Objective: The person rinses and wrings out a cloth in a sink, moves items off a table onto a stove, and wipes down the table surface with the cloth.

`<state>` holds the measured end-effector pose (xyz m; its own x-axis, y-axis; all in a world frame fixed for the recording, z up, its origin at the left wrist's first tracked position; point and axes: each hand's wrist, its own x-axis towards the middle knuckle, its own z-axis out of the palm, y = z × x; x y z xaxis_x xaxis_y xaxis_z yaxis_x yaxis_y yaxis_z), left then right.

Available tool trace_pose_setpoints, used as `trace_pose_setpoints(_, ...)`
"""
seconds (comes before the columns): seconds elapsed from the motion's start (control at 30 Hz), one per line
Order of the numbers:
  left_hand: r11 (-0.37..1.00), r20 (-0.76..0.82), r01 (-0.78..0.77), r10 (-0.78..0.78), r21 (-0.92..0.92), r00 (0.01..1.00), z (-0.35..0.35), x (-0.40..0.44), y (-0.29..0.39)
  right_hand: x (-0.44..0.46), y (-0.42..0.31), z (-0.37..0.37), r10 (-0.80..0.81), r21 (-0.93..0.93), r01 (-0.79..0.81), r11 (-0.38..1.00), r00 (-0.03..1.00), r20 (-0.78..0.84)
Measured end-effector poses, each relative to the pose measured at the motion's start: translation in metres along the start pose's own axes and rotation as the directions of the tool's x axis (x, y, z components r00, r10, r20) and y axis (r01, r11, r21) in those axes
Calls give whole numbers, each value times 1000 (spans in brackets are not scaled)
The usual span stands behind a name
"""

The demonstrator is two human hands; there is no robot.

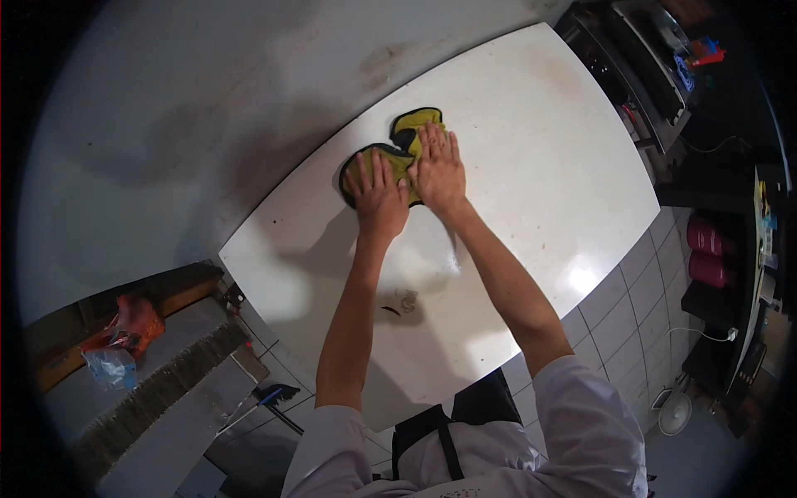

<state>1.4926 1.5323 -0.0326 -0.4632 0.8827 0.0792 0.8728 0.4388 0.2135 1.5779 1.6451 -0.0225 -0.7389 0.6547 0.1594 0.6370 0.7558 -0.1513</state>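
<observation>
A yellow-green cloth with a dark border lies crumpled and partly folded on the white tabletop, near its far edge. My left hand rests flat on the cloth's left part, fingers spread. Beside it, my right hand presses on the right part with fingers stretched out; its thumb side lies close to the left hand. What is under both palms is hidden. Closer to me on the tabletop are a small dark curved bit and a pale squiggly mark or scrap.
A wall borders the table's far left edge. At the upper right stands a stove-like appliance. Shelving with magenta containers is at right. Lower left, an orange plastic bag lies near a broom. Tiled floor surrounds the table.
</observation>
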Motion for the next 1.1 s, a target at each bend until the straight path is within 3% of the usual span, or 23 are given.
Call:
trace_pose_setpoints(0.13, 999, 11, -40, 40, -32, 999, 12, 11, 46, -13, 46, -8, 36, 91, -28, 995, 996, -85)
trace_pose_setpoints(0.33, 968, 70, -180, 194, -172, 978, 16, -13, 108, -74, 88, -34, 102, 68, -100, 993, 994, -41)
trace_pose_setpoints(0.67, 866, 237, -371, 459, -335, 856, -7, -144, 165, -247, 72, -83, 230, 167, -237, 957, 972, 55)
trace_pose_setpoints(0.8, 808, 130, -347, 455, -476, 881, -21, -199, 176, -309, 53, -100, 307, 296, -339, 893, 940, 148)
trace_pose_setpoints(0.93, 822, 135, -301, 410, -484, 902, -17, -218, 183, -310, 53, -106, 321, 402, -377, 835, 926, 201)
trace_pose_setpoints(1.1, 893, 168, -237, 320, -382, 932, -2, -192, 179, -272, 66, -84, 228, 292, -282, 914, 952, 207)
